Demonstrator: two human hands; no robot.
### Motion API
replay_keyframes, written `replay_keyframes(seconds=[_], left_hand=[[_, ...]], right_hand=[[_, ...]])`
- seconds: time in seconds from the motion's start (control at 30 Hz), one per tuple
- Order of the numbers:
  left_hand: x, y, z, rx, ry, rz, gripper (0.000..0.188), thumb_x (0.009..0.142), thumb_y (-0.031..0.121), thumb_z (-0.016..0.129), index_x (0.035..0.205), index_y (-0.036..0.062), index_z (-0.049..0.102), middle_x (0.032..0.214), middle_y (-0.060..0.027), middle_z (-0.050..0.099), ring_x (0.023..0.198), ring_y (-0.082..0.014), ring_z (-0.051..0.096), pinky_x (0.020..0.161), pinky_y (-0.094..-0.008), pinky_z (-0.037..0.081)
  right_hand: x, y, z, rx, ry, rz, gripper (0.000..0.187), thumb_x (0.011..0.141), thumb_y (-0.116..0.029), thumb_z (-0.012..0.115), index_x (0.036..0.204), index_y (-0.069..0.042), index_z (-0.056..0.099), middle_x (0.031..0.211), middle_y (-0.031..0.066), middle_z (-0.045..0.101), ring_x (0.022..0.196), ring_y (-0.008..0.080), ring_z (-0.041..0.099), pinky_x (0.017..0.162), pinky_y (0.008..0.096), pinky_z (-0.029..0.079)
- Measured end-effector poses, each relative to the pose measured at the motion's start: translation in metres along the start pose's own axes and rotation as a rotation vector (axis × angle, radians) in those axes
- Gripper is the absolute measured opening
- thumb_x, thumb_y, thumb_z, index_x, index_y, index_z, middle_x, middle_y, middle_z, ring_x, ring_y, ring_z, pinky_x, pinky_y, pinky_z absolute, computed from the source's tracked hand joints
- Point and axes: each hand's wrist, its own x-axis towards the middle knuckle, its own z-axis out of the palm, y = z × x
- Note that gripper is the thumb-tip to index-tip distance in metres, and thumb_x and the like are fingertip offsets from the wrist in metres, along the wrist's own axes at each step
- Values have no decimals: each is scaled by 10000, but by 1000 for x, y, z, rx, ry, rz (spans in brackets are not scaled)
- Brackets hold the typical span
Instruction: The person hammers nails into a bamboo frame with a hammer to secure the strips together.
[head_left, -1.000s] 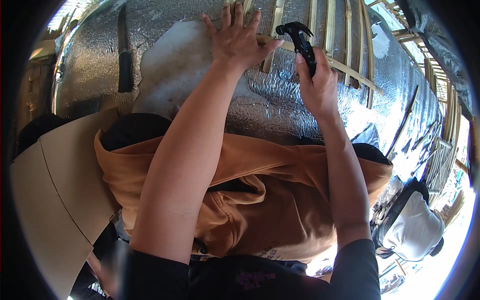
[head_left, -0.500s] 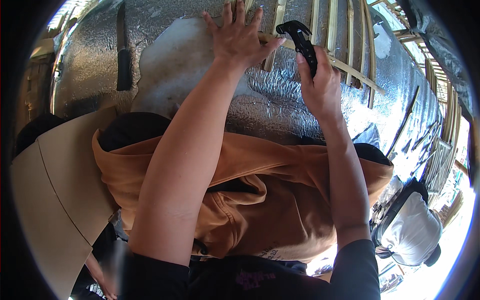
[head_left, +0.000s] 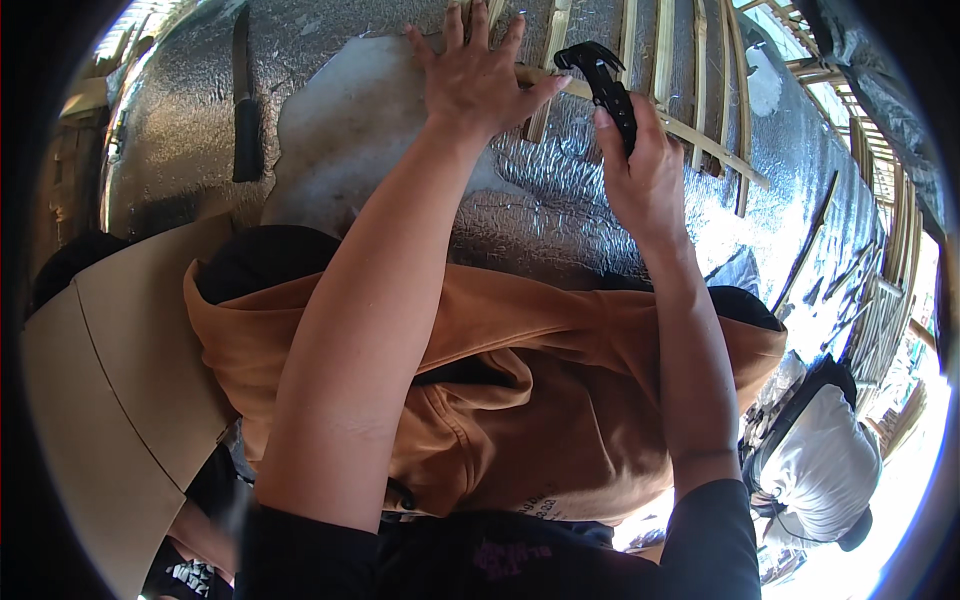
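Note:
My left hand [head_left: 473, 88] lies spread over the silver foil sheet [head_left: 560, 205], fingers apart, at the edge of a pale bare patch [head_left: 345, 120]. Its thumb rests by the end of a slanting wooden strip [head_left: 715, 150] that crosses several upright slats [head_left: 663, 55]. Wrapped around the black handle of a claw hammer [head_left: 600, 80] is my right hand [head_left: 645, 175]. The hammer's head is up, close to my left thumb and over the slanting strip; whether it touches the wood I cannot tell.
An orange-brown hooded garment [head_left: 560, 400] spreads below my arms. A tan panel [head_left: 120, 380] stands at the left. A person in white [head_left: 825, 455] is at the lower right, and another person's arm [head_left: 203, 540] shows at the lower left. A dark strip [head_left: 247, 100] lies against the foil.
My hands and the hammer stay almost in place, the right hand shifting very slightly. At the lower right the person in white has moved a little, and the arm at lower left has shifted.

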Motion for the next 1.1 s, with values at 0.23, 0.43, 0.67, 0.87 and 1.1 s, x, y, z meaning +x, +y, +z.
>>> replay_keyframes(seconds=[0.23,0.43,0.67,0.87,1.1], left_hand=[[-4,12,-19,112,-38,-3,1023,855,854,310,1595,149,277,1666,-186,154,1538,-382,124,1225,-606,62],[-7,5,-10,191,68,27,1023,845,879,277,1593,182,292,1672,-158,152,1545,-356,109,1208,-649,11],[-6,14,-19,209,-21,1,999,858,863,326,1598,193,280,1681,-149,109,1549,-345,103,1217,-635,41],[2,4,-10,5,-244,-37,1007,866,862,309,1597,170,279,1679,-155,113,1542,-379,104,1228,-587,118],[-3,9,-12,180,-103,-17,987,875,849,326,1597,176,282,1681,-151,110,1545,-362,105,1234,-563,125]], right_hand=[[-3,0,1,-99,-103,112,257,1017,-196,581,1155,12,519,658,194,662,568,349,701,447,427,520],[0,-7,-4,-36,119,-149,268,1034,-234,556,1133,12,516,638,188,650,516,363,677,415,445,546],[-5,-4,0,64,56,-106,229,1051,-174,517,1137,30,457,626,155,629,461,274,659,370,399,523],[-7,10,10,-67,-30,-54,231,1046,-182,524,1112,30,462,585,144,613,450,270,655,334,380,492],[-8,6,10,25,88,-34,207,1035,-176,549,1103,1,465,617,184,633,515,349,685,378,435,479]])
